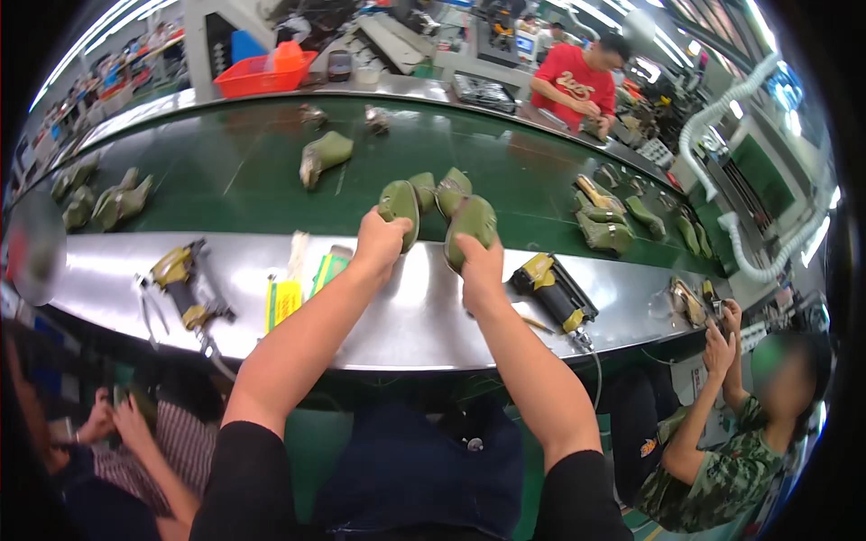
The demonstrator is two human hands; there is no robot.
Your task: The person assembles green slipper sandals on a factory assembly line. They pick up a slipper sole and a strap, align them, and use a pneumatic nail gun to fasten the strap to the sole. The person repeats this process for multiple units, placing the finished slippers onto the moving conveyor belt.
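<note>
An olive-green shoe piece [400,209] is gripped by the left hand [379,242], fingers curled around its lower end. A second green shoe piece [470,228] is clasped the same way by the right hand [481,266]. Both pieces are held upright at the near edge of the green conveyor belt [234,171], above the steel desk [406,316]. Yellow nail guns [185,284] [555,288] are laid on the desk at either side, well apart.

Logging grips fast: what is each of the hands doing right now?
Left hand: closed on a green shoe piece.
Right hand: closed on another green shoe piece.
</note>
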